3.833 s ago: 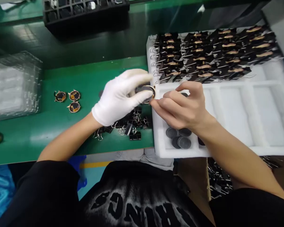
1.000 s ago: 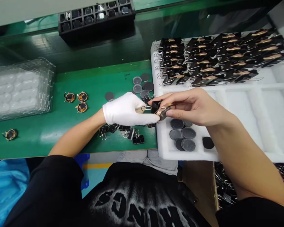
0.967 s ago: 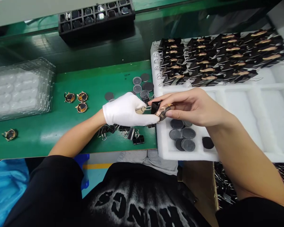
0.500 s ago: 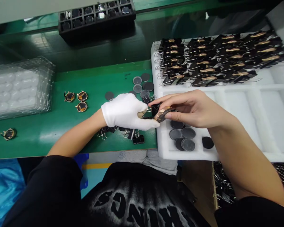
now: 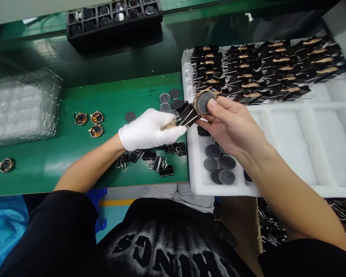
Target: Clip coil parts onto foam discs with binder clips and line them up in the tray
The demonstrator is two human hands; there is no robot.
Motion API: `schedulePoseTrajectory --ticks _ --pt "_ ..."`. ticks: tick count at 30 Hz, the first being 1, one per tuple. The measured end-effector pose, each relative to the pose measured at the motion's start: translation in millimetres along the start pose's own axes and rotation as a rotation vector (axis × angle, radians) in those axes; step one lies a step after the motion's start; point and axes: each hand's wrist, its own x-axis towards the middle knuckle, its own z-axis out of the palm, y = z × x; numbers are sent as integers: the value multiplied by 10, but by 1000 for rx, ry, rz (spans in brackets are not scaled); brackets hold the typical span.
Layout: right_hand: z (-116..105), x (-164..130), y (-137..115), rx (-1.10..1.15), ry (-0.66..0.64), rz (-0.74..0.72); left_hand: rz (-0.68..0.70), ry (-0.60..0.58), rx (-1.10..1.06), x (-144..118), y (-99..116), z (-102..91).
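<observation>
While gloved left hand (image 5: 150, 129) pinches black clip (image 5: 187, 113), bare right hand (image 5: 233, 125) grips round case (image 5: 204, 102).

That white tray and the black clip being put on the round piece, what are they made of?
White tray: probably foam, matte and soft-edged with thick walls. Black clip: looks like painted metal with shiny wire handles, pinched by the gloved left hand. Round piece: gold-coloured rim, likely metal.
</observation>
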Motion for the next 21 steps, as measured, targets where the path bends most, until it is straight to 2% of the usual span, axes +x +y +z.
schedulePoseTrajectory --ticks 7,17,21 --pt "26 -7 3 -51 40 -42 -24 -32 -65 -2 0 3" --pt "122 -47 46 18 -12 -25 -22 -19 2 -14 37 3" --pt "94 0 46 54 3 -9 19 -125 25 15 1 -126"
